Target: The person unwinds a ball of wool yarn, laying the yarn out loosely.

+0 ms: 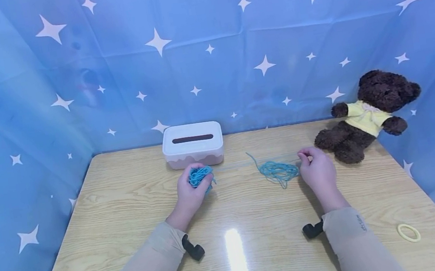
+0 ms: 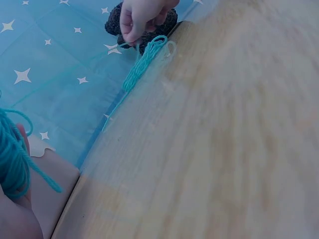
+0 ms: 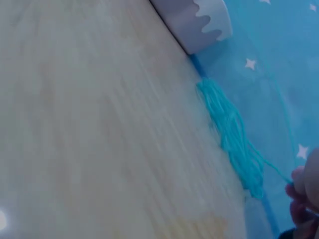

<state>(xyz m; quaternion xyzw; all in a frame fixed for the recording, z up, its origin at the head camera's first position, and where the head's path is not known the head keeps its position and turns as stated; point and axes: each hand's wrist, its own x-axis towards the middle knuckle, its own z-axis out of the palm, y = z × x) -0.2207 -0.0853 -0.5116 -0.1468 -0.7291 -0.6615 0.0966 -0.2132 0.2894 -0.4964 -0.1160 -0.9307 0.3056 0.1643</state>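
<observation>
In the head view my left hand (image 1: 191,188) grips a bundle of turquoise yarn (image 1: 200,175), loops sticking out past the fingers. My right hand (image 1: 319,172) pinches a strand of the same yarn between thumb and fingertips. The strand stretches across from one hand to the other above the table. Between the hands a loose, elongated pile of turquoise yarn (image 1: 278,171) lies on the table, its tail end pointing up and left. From the right wrist view, a length of yarn runs from the pile (image 3: 232,134) up to the pinching right fingers (image 3: 299,186).
A white-lidded tissue box (image 1: 193,146) stands at the table's back edge, just behind my left hand. A dark brown teddy bear (image 1: 366,115) in a yellow shirt sits at the back right. A pale yellow ring (image 1: 408,233) lies near the right edge of the wooden table (image 1: 278,257).
</observation>
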